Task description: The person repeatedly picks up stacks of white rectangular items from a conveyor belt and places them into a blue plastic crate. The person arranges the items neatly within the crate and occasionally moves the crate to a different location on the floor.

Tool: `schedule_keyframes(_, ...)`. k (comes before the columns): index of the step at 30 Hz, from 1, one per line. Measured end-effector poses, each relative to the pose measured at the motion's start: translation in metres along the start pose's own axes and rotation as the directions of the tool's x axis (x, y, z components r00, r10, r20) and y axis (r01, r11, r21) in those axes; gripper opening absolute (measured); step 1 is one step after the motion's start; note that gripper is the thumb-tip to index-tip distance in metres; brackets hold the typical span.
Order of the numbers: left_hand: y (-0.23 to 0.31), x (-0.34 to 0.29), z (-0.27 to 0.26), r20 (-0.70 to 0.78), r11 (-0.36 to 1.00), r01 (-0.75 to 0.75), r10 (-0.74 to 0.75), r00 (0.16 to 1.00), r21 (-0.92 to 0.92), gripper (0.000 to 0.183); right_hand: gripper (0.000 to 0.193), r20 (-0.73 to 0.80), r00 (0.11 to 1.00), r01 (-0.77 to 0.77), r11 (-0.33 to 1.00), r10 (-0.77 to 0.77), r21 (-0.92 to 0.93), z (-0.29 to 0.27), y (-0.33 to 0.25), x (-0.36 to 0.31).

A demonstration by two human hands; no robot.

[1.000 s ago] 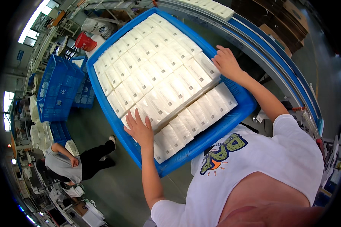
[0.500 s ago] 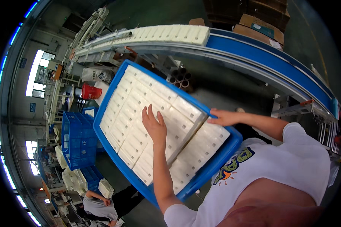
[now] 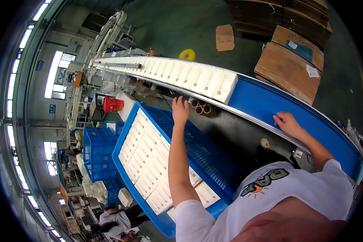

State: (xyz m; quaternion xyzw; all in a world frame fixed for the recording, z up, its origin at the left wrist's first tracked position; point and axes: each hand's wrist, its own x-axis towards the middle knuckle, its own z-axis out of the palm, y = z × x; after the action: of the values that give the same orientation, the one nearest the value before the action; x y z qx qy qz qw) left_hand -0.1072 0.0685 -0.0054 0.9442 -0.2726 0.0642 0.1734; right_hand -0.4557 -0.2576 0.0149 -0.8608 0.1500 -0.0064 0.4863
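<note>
Reaching past the inner rim of a large blue crate, my left hand has its fingers apart and holds nothing. The crate is filled with flat layers of white wrapped packs, each with a small dark square mark. My right hand is over the bare blue conveyor belt, its fingers curled in, with nothing seen in them. Nearest my left hand on the conveyor is the end of a long row of upright white packs. Whether my right hand touches the belt is unclear.
Brown cardboard tubes lie below the conveyor. Beyond it are flattened cardboard boxes and a yellow roll. To the left stand a red bucket and stacked blue crates. A co-worker is at the lower left.
My left hand has moved off the packs toward the conveyor. My right hand has left the crate's rim and is over the belt. The view has turned toward the conveyor.
</note>
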Motion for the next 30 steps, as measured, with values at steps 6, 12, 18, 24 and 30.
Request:
schedule_keyframes(6, -0.037, 0.084, -0.002, -0.112, 0.993, 0.017, -0.003, 0.994, 0.119, 0.042, 0.030, 0.083, 0.996, -0.028, 0.998, 0.032, -0.052, 0.010, -0.001, 0.033)
schedule_keyframes(12, -0.106, 0.175, 0.008, -0.185, 0.966, 0.180, -0.145, 0.972, 0.188, 0.043, 0.030, 0.073, 0.996, -0.045, 0.982, 0.060, -0.186, 0.009, -0.012, 0.055)
schedule_keyframes(18, -0.154, 0.255, 0.025, -0.124, 0.941, 0.266, -0.244, 0.962, 0.211, 0.040, 0.030, -0.010, 0.975, -0.219, 0.955, 0.221, -0.199, 0.005, -0.020, 0.064)
schedule_keyframes(24, -0.140, 0.284, 0.026, -0.154, 0.909, 0.326, -0.294, 0.943, 0.259, 0.037, 0.031, -0.106, 0.949, -0.309, 0.944, 0.298, -0.117, 0.012, 0.015, 0.062)
schedule_keyframes(30, -0.133, 0.289, 0.015, -0.061, 0.896, 0.322, -0.319, 0.946, 0.305, 0.044, 0.031, -0.105, 0.929, -0.366, 0.925, 0.356, -0.103, 0.007, 0.018, 0.049)
